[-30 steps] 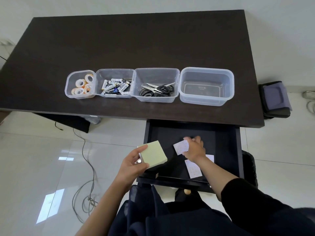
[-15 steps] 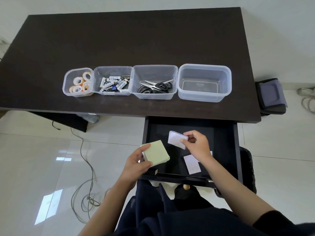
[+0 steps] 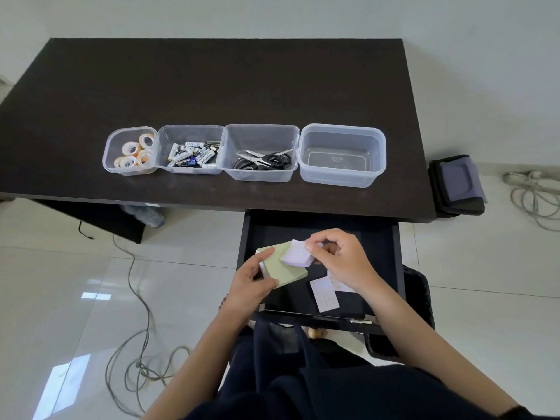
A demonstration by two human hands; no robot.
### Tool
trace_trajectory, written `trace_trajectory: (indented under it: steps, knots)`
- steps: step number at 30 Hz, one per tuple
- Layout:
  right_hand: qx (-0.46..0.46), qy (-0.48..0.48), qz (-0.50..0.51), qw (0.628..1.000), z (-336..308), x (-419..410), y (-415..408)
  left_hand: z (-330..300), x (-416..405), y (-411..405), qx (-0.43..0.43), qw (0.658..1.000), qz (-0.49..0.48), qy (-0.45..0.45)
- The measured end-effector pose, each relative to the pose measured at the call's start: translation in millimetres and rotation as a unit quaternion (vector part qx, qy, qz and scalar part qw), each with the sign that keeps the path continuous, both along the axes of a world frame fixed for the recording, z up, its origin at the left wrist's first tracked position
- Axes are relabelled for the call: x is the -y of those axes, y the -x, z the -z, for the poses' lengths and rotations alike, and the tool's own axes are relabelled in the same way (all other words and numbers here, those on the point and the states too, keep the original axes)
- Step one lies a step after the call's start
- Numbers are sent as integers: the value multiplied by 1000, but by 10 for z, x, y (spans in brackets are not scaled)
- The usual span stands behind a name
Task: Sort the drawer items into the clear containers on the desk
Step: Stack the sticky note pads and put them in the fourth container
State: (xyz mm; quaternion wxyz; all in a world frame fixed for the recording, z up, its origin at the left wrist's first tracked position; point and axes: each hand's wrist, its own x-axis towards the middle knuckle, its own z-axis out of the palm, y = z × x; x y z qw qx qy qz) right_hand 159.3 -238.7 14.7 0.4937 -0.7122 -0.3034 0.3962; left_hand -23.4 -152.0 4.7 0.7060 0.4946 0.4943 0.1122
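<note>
My left hand [image 3: 249, 286] grips a pale green sticky-note pad [image 3: 285, 271] over the left side of the open black drawer [image 3: 391, 268]. My right hand [image 3: 339, 259] pinches a small lilac note pad [image 3: 297, 253] and rests it on top of the green pad. More lilac notes [image 3: 325, 294] lie flat in the drawer under my right wrist. Four clear containers stand in a row on the dark desk [image 3: 212, 86]: tape rolls [image 3: 131, 151], batteries [image 3: 191, 150], scissors [image 3: 260, 153], and an empty large one [image 3: 342, 154] at the right.
A dark folded bag [image 3: 457, 184] sits beside the desk's right edge. Cables lie on the white tiled floor at lower left [image 3: 136, 328] and far right [image 3: 533, 195]. My dark clothing fills the bottom of the view.
My right hand lifted the lilac pad from the drawer and carried it left onto the green pad. My left hand moved the green pad right, toward it.
</note>
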Motion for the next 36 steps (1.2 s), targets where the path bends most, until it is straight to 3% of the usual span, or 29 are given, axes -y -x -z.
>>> trace_trajectory:
  steps: [4,8,13,23,27,33,36]
  knots:
    - [-33,9,-63,997,-104,8,-72,0,10,-36,14,1000,3,-3]
    - [56,-23,-61,996,-166,-41,-70,-5,-17,-58,24,1000,7,1]
    - [100,-59,-50,992,-205,-145,-64,-14,-89,-55,41,999,9,2]
    - [-59,26,1,998,-46,-344,54,-116,-220,-46,125,990,40,46]
    - [-28,26,33,999,13,-352,91,-119,-247,-35,125,991,25,51]
    - [55,32,-11,998,74,-320,174,-111,-245,-3,159,985,10,71]
    - [21,39,-12,999,107,-285,218,-123,-244,-1,168,983,10,73]
